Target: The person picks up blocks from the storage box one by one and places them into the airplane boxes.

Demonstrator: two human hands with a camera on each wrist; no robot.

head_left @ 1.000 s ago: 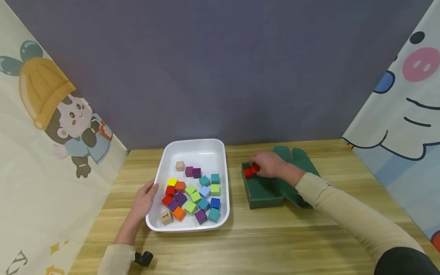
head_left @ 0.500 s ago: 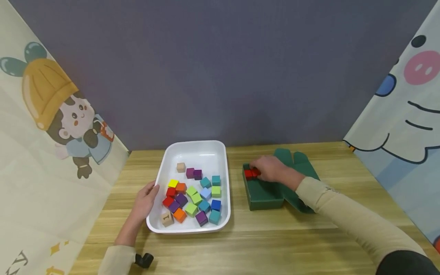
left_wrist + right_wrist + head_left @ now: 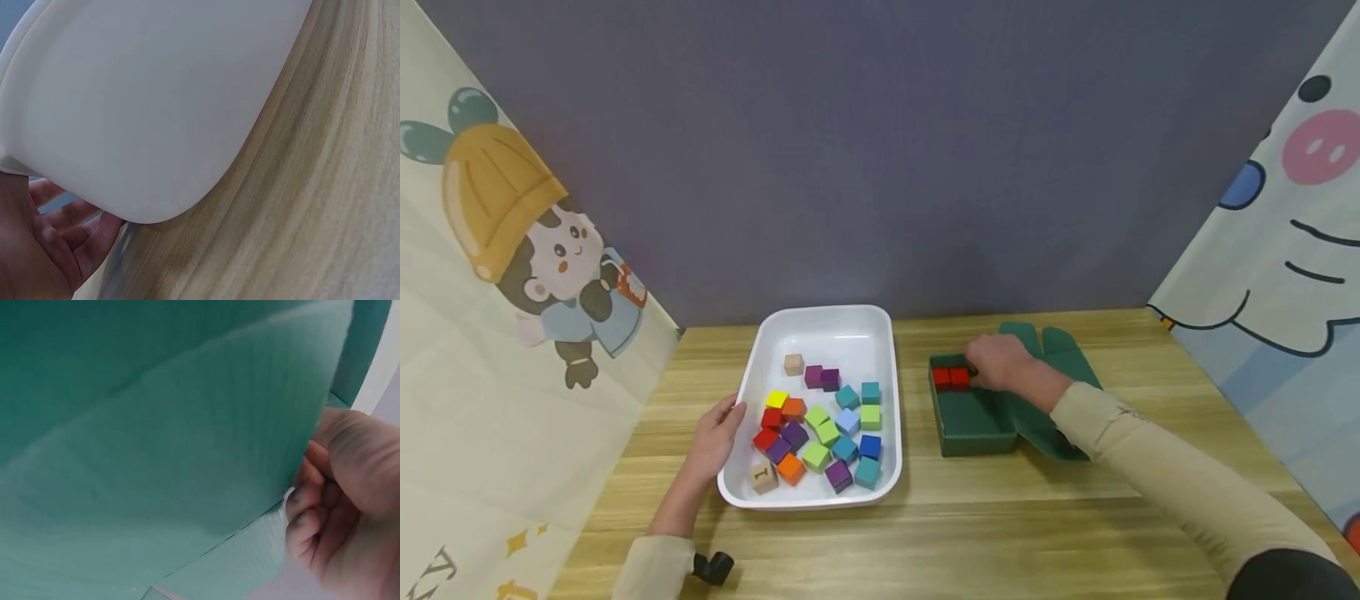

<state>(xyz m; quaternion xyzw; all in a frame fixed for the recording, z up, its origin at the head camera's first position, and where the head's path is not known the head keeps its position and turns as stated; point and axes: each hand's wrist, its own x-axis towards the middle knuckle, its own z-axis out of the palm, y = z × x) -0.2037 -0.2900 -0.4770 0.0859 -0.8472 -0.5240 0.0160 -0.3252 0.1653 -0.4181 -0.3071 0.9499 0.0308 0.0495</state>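
My left hand grips the left rim of a white tray, thumb on top. In the left wrist view, the fingers of that hand curl at the edge of the tray. Two red cubes stand side by side in the far left corner of a green box. My right hand is at the box's far right corner, just right of them. In the right wrist view, some fingers of this hand are bent; its foremost fingertips are hidden behind green card, so any held thing cannot be seen.
Several coloured cubes lie loose in the tray, with two wooden ones, one marked 1. The box's lid flaps spread out to its right. A dark grey wall rises behind the wooden table.
My right hand has moved right, off the second red cube, which now shows fully, squared up beside the first. My left hand keeps its grip on the tray.
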